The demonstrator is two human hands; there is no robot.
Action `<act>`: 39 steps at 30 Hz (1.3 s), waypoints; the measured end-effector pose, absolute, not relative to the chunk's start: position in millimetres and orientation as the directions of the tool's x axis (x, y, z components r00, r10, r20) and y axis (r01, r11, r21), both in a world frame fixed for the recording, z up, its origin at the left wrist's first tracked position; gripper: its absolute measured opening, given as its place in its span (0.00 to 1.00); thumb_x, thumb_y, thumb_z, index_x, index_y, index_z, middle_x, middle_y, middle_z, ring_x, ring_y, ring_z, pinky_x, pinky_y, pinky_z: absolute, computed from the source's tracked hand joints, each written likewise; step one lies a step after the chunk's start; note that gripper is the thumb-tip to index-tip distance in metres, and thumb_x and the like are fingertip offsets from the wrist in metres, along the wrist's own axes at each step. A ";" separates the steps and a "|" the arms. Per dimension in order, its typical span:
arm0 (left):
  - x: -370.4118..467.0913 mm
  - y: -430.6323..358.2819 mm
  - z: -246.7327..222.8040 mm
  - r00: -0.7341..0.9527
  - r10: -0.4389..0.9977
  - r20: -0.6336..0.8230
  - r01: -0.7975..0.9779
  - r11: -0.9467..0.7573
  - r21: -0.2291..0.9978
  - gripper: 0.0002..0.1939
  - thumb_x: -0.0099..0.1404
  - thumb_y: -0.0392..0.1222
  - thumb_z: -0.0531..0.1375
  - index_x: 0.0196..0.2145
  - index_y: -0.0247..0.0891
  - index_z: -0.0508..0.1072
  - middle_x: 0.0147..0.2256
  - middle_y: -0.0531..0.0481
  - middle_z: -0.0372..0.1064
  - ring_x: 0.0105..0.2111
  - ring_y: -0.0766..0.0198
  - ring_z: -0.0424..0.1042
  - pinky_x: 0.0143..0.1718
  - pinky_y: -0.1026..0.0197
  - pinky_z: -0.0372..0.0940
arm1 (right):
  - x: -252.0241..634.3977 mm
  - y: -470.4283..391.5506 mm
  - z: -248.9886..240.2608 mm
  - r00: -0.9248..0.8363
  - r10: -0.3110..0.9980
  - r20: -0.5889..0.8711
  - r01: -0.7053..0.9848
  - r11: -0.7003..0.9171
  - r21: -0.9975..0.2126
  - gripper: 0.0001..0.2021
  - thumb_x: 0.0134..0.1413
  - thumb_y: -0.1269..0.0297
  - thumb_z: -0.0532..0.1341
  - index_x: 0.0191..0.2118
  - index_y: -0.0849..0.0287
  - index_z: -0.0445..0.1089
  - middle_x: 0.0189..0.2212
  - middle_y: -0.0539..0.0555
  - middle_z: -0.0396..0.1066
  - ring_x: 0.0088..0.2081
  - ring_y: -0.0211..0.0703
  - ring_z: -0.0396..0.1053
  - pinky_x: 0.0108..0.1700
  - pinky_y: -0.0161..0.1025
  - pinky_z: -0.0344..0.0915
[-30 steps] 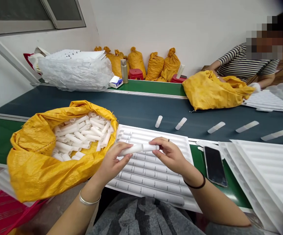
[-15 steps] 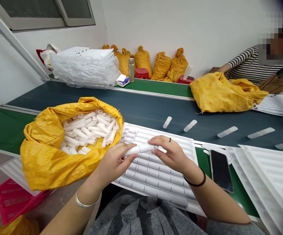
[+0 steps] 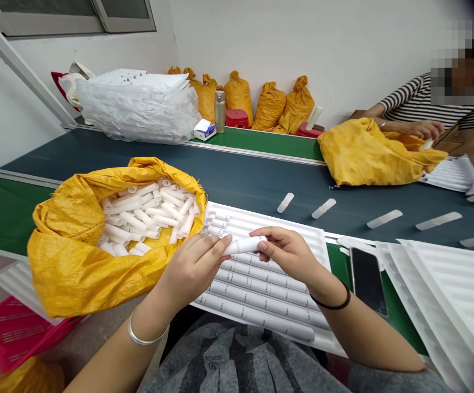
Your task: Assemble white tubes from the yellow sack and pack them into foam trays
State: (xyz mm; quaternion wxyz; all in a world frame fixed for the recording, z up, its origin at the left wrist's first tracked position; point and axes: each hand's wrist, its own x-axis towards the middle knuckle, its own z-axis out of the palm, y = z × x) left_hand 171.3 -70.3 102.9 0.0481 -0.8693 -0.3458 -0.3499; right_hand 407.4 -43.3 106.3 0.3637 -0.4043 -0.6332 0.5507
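Observation:
Between my hands lies a white tube (image 3: 243, 245), held nearly level above the tray. My left hand (image 3: 198, 267) is closed round its left end, the fingers wrapped over the top. The thumb and fingers of my right hand (image 3: 284, 248) pinch its right end. Beneath them, a white ridged tray (image 3: 302, 232) carries rows of white tubes (image 3: 253, 297) with small dark print. To the left, a yellow woven sack (image 3: 69, 273) gapes open, full of loose white tubes (image 3: 138, 210).
White pieces (image 3: 323, 208) lie spaced along the dark conveyor belt (image 3: 241, 172). A phone (image 3: 368, 281) and stacked white trays (image 3: 445, 289) are at right. Across the belt, a co-worker in a striped top (image 3: 409, 103) reaches over another yellow sack (image 3: 368, 153). A plastic-wrapped bundle (image 3: 134, 112) stands far left.
My left hand has rolled over, its fingers now covering the tube's left end. My right hand keeps its pinch. The co-worker's hand has come up over the far sack.

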 end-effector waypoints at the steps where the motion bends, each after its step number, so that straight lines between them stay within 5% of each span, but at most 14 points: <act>1: 169.5 -70.1 102.0 0.531 0.553 0.642 0.639 -0.759 0.126 0.24 0.62 0.30 0.60 0.55 0.30 0.63 0.36 0.43 0.71 0.35 0.59 0.67 0.38 0.56 0.66 | 406.5 -43.3 106.8 -0.409 0.912 -0.020 0.093 0.020 -0.996 0.16 0.55 0.55 0.62 0.43 0.62 0.71 0.26 0.52 0.70 0.24 0.35 0.69 0.27 0.33 0.68; 11: 161.7 -72.1 89.3 0.599 0.536 0.596 0.641 -0.766 0.045 0.29 0.62 0.30 0.60 0.60 0.30 0.58 0.39 0.42 0.71 0.36 0.57 0.67 0.39 0.53 0.67 | 392.4 -41.7 106.3 -0.500 0.824 -0.265 0.166 -0.210 -0.964 0.22 0.55 0.47 0.59 0.41 0.65 0.71 0.23 0.53 0.70 0.19 0.34 0.64 0.19 0.31 0.60; 14: 162.2 -70.0 85.9 0.546 0.622 0.561 0.676 -0.723 0.143 0.31 0.65 0.37 0.58 0.63 0.29 0.52 0.34 0.43 0.69 0.33 0.57 0.67 0.35 0.54 0.68 | 391.7 -40.9 104.9 -0.509 0.858 -0.063 0.302 0.110 -0.947 0.21 0.57 0.52 0.58 0.50 0.62 0.67 0.33 0.56 0.73 0.28 0.39 0.69 0.29 0.36 0.66; 17: 162.2 -71.7 81.6 0.511 0.680 0.526 0.665 -0.700 0.259 0.33 0.68 0.41 0.55 0.65 0.30 0.46 0.32 0.45 0.68 0.31 0.58 0.67 0.33 0.55 0.68 | 391.8 -43.5 99.8 -0.588 0.790 0.174 0.397 0.469 -0.789 0.16 0.59 0.60 0.58 0.51 0.59 0.67 0.38 0.57 0.73 0.35 0.41 0.69 0.39 0.38 0.66; 23: 156.3 -79.5 58.4 0.584 0.716 0.383 0.635 -0.696 0.335 0.34 0.68 0.41 0.53 0.66 0.37 0.40 0.35 0.45 0.69 0.34 0.58 0.70 0.37 0.55 0.69 | 375.7 -37.7 73.2 -0.728 0.665 0.167 0.481 0.669 -0.566 0.11 0.57 0.62 0.60 0.44 0.60 0.71 0.38 0.60 0.71 0.39 0.46 0.68 0.41 0.40 0.65; 27: 120.9 -47.4 47.4 0.388 0.868 0.310 0.791 -0.486 0.371 0.30 0.67 0.45 0.54 0.63 0.32 0.52 0.51 0.35 0.65 0.51 0.50 0.65 0.52 0.47 0.63 | 376.1 15.3 58.7 -0.428 0.903 0.028 0.832 0.406 -0.378 0.10 0.53 0.64 0.62 0.41 0.61 0.72 0.37 0.60 0.71 0.40 0.49 0.67 0.42 0.40 0.62; 30: 83.5 -4.9 45.5 0.078 0.957 0.278 0.922 -0.175 0.346 0.18 0.65 0.35 0.48 0.50 0.31 0.69 0.48 0.35 0.66 0.52 0.49 0.64 0.55 0.45 0.59 | 393.9 70.6 52.4 -0.116 0.993 0.000 0.924 0.108 -0.367 0.15 0.58 0.65 0.54 0.49 0.65 0.67 0.39 0.62 0.71 0.40 0.49 0.68 0.41 0.40 0.61; 39: 63.3 50.2 36.8 0.091 0.984 0.150 0.937 -0.136 0.322 0.16 0.52 0.30 0.56 0.39 0.32 0.76 0.47 0.34 0.66 0.51 0.44 0.63 0.53 0.43 0.57 | 436.5 105.0 37.6 0.028 0.976 -0.218 0.936 -0.102 -0.336 0.22 0.54 0.59 0.60 0.49 0.73 0.66 0.43 0.68 0.72 0.39 0.47 0.71 0.38 0.36 0.61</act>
